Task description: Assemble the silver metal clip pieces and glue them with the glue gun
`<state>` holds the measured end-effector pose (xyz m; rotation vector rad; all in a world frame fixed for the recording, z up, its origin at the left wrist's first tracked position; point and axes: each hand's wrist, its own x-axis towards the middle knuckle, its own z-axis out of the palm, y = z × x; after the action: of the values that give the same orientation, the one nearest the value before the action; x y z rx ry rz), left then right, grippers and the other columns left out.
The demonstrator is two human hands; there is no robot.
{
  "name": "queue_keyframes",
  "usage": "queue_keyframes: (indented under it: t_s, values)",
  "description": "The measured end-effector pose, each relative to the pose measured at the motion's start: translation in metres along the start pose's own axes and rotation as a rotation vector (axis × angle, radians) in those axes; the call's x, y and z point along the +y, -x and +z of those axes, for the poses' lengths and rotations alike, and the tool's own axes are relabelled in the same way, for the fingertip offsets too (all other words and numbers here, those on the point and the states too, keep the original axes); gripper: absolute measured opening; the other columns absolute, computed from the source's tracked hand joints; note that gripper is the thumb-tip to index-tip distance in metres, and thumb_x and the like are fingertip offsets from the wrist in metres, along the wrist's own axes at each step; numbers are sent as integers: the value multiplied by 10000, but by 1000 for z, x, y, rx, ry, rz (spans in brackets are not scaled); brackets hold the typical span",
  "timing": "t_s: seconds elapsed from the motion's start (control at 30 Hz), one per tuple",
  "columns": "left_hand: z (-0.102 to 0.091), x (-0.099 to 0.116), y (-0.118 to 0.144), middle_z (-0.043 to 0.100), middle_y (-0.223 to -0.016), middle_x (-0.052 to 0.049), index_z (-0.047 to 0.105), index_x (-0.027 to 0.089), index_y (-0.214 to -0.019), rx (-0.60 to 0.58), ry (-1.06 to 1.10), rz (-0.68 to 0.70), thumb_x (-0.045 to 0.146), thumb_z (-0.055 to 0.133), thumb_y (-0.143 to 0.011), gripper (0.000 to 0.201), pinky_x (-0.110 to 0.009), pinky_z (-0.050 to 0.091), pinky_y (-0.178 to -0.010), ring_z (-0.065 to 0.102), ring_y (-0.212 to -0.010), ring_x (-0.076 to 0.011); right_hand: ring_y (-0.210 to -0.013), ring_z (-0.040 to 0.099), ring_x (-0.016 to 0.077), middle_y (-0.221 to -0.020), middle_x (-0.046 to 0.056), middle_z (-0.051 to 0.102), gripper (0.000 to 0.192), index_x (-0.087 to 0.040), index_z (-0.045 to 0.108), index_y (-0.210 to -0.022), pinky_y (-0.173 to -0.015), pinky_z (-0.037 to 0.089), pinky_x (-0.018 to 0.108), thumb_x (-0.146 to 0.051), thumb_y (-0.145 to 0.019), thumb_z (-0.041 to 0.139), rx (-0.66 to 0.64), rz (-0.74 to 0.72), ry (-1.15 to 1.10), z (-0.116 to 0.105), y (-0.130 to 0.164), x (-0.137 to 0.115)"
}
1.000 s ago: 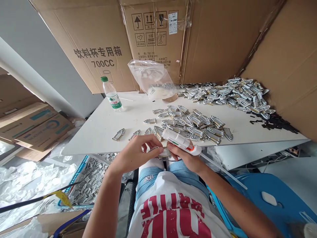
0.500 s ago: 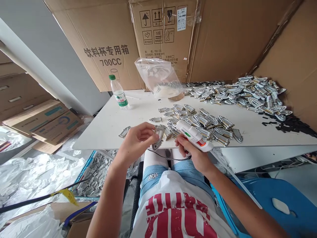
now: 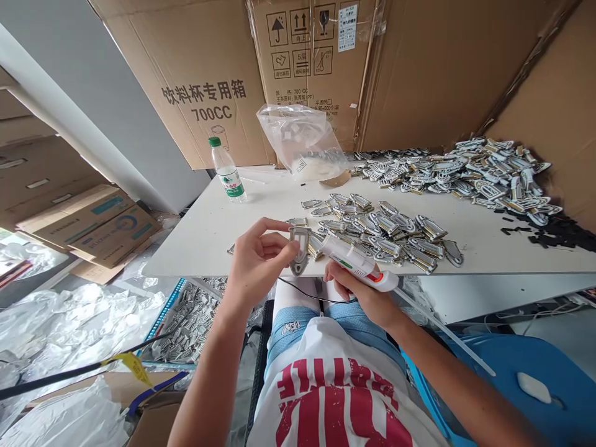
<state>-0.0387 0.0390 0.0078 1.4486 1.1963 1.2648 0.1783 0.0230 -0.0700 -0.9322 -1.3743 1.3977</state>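
Observation:
Between thumb and fingertips, my left hand (image 3: 261, 261) pinches a small grey pointed frame-like part (image 3: 299, 249) above the table's front edge. My right hand (image 3: 356, 282) is wrapped around the handle of a white glue gun (image 3: 356, 259) with a green label and a red-orange piece. Its front end points left, close to the held part; whether the nozzle touches it I cannot tell. A long white glue stick (image 3: 447, 332) sticks out of the gun's back. Just behind my hands lies a loose heap of similar grey parts (image 3: 386, 226).
On the white table (image 3: 186, 242) stand a green-capped water bottle (image 3: 227, 171) and a clear plastic bag (image 3: 302, 139). A bigger pile of parts (image 3: 465, 171) lies back right, beside black scraps (image 3: 554, 233). Cardboard boxes (image 3: 186, 49) wall the back. A blue stool (image 3: 526, 366) is lower right.
The glue gun has moved slightly left, toward the part in my left hand. That part is now held more upright, its pointed end down. The whole view has shifted a little.

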Motion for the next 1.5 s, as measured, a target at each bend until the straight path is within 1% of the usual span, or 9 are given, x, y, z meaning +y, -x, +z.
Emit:
queue_keyframes:
  t_s: [0.17, 0.37, 0.53, 0.73, 0.97, 1.2, 1.27, 1.4, 1.5]
  values:
    - [3, 1, 3, 754, -718, 6, 705, 189, -1058, 12, 7, 22, 240, 838, -855, 247, -240, 550, -606, 653, -640, -126, -512, 410, 128, -551, -47, 477, 451, -199, 714, -804, -526, 368, 278, -611, -989, 728, -19, 2, 16, 1, 1, 2]
    - [3, 2, 7, 751, -736, 10, 700, 203, -1063, 8, 1, 51, 255, 827, -889, 222, -266, 569, -649, 649, -664, -133, -512, 392, 118, -586, -39, 490, 466, -199, 708, -792, -501, 330, 270, -630, -965, 748, -7, 35, 12, 1, 2, 4]
    - [3, 1, 8, 745, -741, 11, 703, 207, -1069, 10, -13, 55, 260, 823, -902, 213, -277, 570, -643, 644, -654, -136, -521, 372, 122, -546, -55, 430, 476, -194, 706, -791, -507, 329, 270, -637, -962, 740, -5, 60, 26, 1, 2, 4]
    - [6, 3, 8, 746, -749, 10, 696, 209, -1078, 9, -26, 56, 273, 823, -907, 222, -291, 584, -661, 669, -670, -146, -542, 391, 129, -571, -47, 449, 471, -192, 714, -809, -519, 366, 272, -640, -951, 739, 8, 68, 49, 2, 3, 1]
    - [6, 5, 10, 745, -756, 5, 691, 216, -1071, 10, -53, 72, 282, 810, -911, 210, -319, 610, -666, 698, -677, -163, -540, 382, 128, -559, -51, 435, 450, -193, 704, -788, -520, 356, 276, -614, -942, 748, 32, 73, 47, 3, 4, -1]
    - [6, 9, 12, 723, -734, 18, 678, 218, -1056, 7, -88, 98, 269, 801, -917, 192, -321, 614, -680, 678, -662, -151, -525, 362, 120, -542, -54, 440, 429, -193, 680, -766, -515, 332, 280, -577, -944, 752, 36, 72, 30, 3, 3, -1]
    - [6, 10, 13, 714, -733, 22, 679, 215, -1060, 5, -88, 105, 259, 795, -924, 185, -315, 607, -687, 669, -668, -145, -523, 358, 121, -537, -58, 437, 420, -194, 672, -767, -517, 346, 281, -568, -939, 758, 45, 65, 28, 4, 4, -2]
    - [6, 12, 15, 701, -732, 27, 673, 211, -1061, 2, -86, 109, 255, 800, -920, 196, -310, 593, -688, 660, -670, -144, -527, 367, 121, -595, -40, 511, 407, -202, 669, -766, -517, 386, 284, -561, -925, 774, 86, 54, 34, 6, 6, -3]
    - [7, 14, 17, 702, -739, 24, 671, 215, -1060, -1, -93, 102, 262, 799, -915, 199, -318, 598, -692, 671, -672, -152, -524, 372, 115, -650, -23, 566, 419, -208, 641, -725, -500, 386, 280, -554, -909, 787, 108, 53, 27, 8, 7, -3]
